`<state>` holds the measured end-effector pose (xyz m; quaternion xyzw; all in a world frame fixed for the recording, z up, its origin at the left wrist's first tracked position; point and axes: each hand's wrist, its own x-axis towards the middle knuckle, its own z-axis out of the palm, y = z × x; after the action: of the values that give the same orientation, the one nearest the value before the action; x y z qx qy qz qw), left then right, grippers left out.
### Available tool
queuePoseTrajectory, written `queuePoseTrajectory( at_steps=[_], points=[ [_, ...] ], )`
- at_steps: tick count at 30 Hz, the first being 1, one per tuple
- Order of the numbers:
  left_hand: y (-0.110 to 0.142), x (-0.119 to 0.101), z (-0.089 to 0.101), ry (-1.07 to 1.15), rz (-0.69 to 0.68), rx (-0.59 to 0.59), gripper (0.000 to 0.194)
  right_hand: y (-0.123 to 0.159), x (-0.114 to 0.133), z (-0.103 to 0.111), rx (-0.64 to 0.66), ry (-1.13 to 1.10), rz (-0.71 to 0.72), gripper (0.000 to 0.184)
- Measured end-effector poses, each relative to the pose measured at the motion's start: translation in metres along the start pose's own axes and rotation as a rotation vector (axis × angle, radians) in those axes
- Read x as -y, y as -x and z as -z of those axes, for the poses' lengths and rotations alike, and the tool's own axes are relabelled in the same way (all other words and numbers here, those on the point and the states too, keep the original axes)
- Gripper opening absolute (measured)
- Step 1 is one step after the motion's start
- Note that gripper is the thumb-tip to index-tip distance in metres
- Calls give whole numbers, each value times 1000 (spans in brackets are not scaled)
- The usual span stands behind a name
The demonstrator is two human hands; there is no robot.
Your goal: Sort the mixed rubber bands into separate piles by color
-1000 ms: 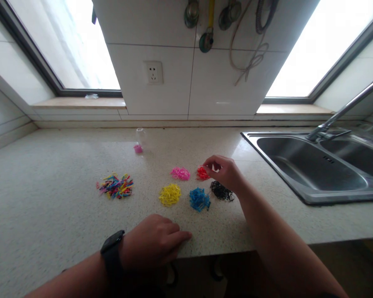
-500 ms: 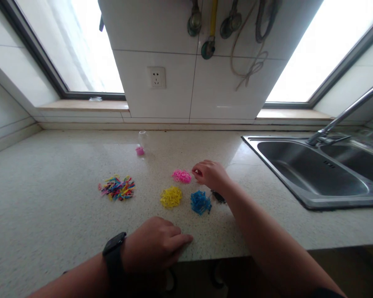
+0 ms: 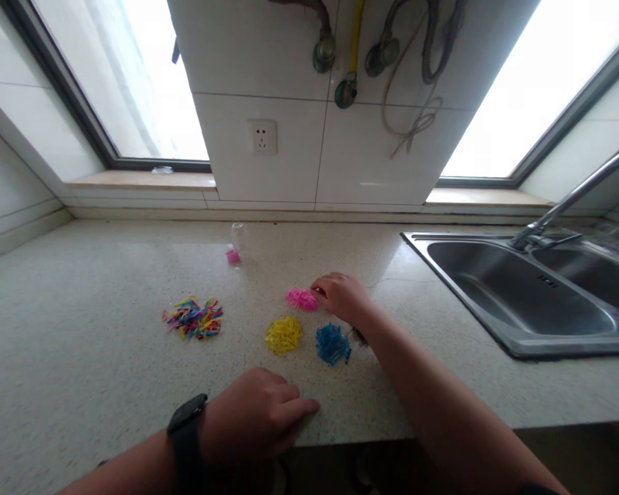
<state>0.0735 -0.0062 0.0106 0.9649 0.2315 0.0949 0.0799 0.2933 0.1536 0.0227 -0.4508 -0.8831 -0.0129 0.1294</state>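
My right hand [image 3: 340,294] reaches over the counter to the right end of a small pink pile [image 3: 300,299], which looks like tiny rubber bands. Its thumb and fingertips are pinched together at the pile; anything between them is too small to make out. Just in front lie a yellow pile [image 3: 283,335] and a blue pile [image 3: 333,344] of similar pieces. A dark pile [image 3: 360,337] is partly covered by my right forearm. Near the counter's front edge rests my left hand [image 3: 263,414], fingers curled and index finger pointing right, with nothing visible in it.
A mixed multicoloured pile [image 3: 193,318] lies to the left. Farther back, a clear bottle [image 3: 239,237] stands near a pink piece [image 3: 232,256]. At the right are a steel sink [image 3: 459,337] and a tap [image 3: 572,206]. Behind, the tiled wall carries a socket [image 3: 263,136].
My right hand has shifted slightly left, onto the edge of the pink pile. My left hand stays in place; the whole view has tilted a little upward.
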Motion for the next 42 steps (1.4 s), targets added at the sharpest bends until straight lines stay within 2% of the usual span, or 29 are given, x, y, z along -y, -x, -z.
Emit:
queuePoseTrajectory(
  at_steps=[4, 10, 17, 20, 23, 26, 37, 42],
  points=[
    [-1, 0, 1, 5, -1, -14, 28, 1, -5, 5, -5, -7, -25, 23],
    [0, 0, 1, 0, -6, 0, 28, 11, -27, 14, -111, -17, -124, 23],
    [2, 0, 0, -5, -4, -10, 27, 34, -84, 19, -221, -77, -364, 24],
    [2, 1, -1, -8, -7, -14, 27, 40, -111, 11, -224, -220, -424, 28],
    [3, 2, -2, -6, -12, -23, 29, 40, -127, -2, -156, -416, -420, 29],
    [3, 2, -2, -8, -15, -30, 29, 37, -131, -11, -107, -491, -443, 30],
    [0, 0, 1, -23, -20, -73, 24, 33, -137, -14, -146, -515, -486, 36],
    [1, 1, 0, 19, -20, -73, 22, 32, -139, -19, -128, -428, -446, 33]
  ],
)
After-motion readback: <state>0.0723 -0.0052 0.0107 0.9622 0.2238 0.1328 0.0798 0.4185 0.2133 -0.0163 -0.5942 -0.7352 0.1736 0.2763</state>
